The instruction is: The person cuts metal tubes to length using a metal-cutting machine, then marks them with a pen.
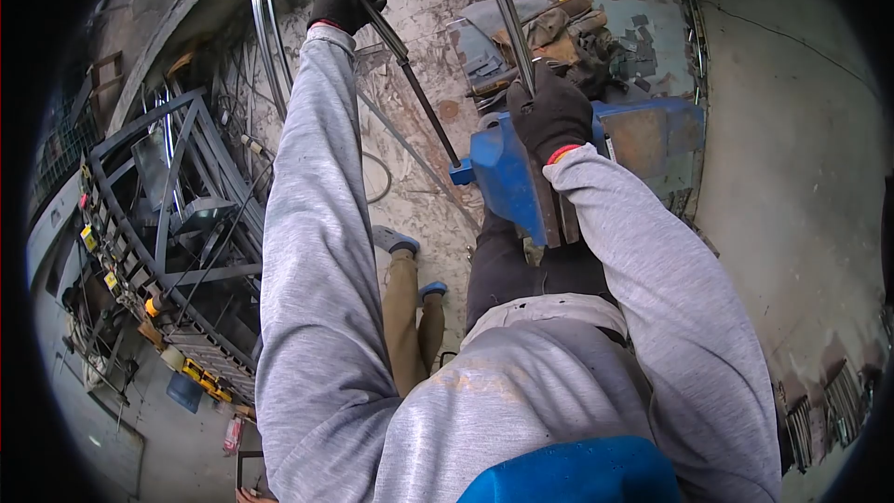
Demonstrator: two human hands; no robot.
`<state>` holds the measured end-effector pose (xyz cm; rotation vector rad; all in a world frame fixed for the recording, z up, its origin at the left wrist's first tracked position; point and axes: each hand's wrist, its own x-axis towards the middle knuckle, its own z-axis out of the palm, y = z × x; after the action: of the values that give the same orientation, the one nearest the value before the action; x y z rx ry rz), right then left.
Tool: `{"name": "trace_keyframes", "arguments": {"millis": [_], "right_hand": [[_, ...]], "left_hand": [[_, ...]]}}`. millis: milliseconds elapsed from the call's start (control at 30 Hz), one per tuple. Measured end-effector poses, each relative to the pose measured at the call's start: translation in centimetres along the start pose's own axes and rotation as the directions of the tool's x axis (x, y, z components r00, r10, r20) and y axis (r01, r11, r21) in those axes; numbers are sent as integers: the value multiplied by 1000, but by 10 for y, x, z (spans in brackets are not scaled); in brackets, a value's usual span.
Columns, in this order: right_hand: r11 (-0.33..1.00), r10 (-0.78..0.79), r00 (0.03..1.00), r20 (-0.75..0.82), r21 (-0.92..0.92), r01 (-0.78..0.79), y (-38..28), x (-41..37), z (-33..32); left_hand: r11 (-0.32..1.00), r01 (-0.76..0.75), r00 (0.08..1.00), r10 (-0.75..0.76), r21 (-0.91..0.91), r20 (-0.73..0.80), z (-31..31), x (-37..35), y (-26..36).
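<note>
A loose top (438, 447) of heathered grey, the long sleeves (321, 186) creased at the elbows, a yellowish-brown stain (484, 378) smudged across its front. Left hand (346, 0) and right hand (551, 116) both wear black gloves, the right one with a red cuff (562, 154) edged in yellow. Below the top, a whitish band (549, 308) with dark specks, then black trousers (495, 270).

Frame (212, 273) left of vise (507, 169); rod (430, 112) between

Blue vise (506, 182), silvery tube (508, 19), heathered grey sleeves (317, 186)
</note>
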<state>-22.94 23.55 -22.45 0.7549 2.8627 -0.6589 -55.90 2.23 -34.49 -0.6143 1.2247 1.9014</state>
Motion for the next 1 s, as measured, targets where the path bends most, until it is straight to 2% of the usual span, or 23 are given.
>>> {"name": "trace_keyframes", "arguments": {"millis": [200, 300, 367, 467, 500, 600, 667, 733, 833, 867, 967, 1000], "right_hand": [[1000, -23, 999, -46, 17, 24, -1, -1, 0], [999, -33, 999, -38, -2, 33, 0, -1, -1], [999, -37, 997, -63, 15, 38, -1, -1, -2], [999, -36, 998, -45, 24, 37, 0, 0, -1], [999, -35, 998, -46, 19, 36, 0, 0, -1], [1000, -13, 999, -40, 10, 14, -1, -1, 0], [999, -32, 998, -57, 17, 33, -1, 0, 0], [1000, -12, 999, -32, 9, 12, -2, 1, -1], [1000, -3, 1000, -15, -8, 3, -2, -1, -1], [1000, -22, 999, -27, -12, 21, -1, -1, -1], [999, -31, 999, -35, -21, 31, 0, -1, 0], [999, -30, 999, -29, -15, 30, -1, -1, 0]], "left_hand": [[999, -31, 999, 31, 25, 7, 7, -23, -3], [1000, 3, 1000, -3, 5, 12, 2, -22, -13], [998, 33, 993, -27, 55, -116, -1, -16, -27], [992, 28, 989, -9, 120, -151, 0, -27, -45], [989, 9, 994, 8, 150, -112, -5, -21, -47], [994, -57, 996, 63, 91, -66, -13, -1, -33], [984, -147, 981, 159, 104, -112, -2, 6, -11], [972, -198, 956, 220, 126, -195, 16, 13, 11], [937, -250, 929, 304, 246, -212, 29, 29, 37], [938, -240, 951, 278, 249, -132, 8, 60, 40], [936, -256, 937, 302, 242, -175, 26, 52, 44], [962, -202, 968, 224, 183, -114, 24, 54, 45]]}}
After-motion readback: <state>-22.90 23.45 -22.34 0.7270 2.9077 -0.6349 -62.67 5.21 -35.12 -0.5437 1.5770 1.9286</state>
